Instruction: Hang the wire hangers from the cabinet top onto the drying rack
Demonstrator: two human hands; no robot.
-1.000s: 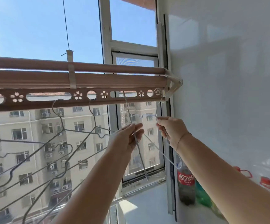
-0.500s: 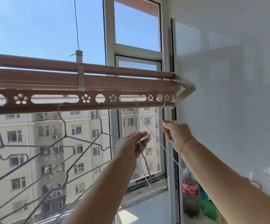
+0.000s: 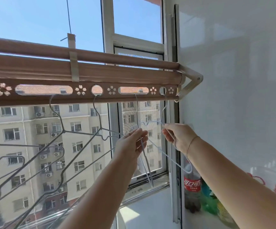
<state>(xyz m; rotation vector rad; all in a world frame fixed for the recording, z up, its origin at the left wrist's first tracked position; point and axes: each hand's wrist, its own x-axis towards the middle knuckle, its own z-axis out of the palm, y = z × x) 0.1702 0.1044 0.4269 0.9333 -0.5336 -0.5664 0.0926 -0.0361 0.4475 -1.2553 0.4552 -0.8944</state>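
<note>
A brown drying rack (image 3: 87,75) with a perforated strip runs across the window. Two grey wire hangers (image 3: 78,138) hang from its holes at the left. A white wire hanger (image 3: 136,113) hooks into the oblong slot; my left hand (image 3: 132,144) grips its lower wires. Another white wire hanger (image 3: 164,106) hooks into the round end hole (image 3: 162,90); my right hand (image 3: 178,138) pinches it at the shoulder.
A white wall (image 3: 233,96) stands close on the right. Below it, a cola bottle (image 3: 191,192) and green and yellow bottles (image 3: 211,204) stand on the sill by the window frame (image 3: 172,146).
The view has shifted, so the rack's end sits further right. Both hands stayed on the white hangers, and the right one's hook now sits in the end hole.
</note>
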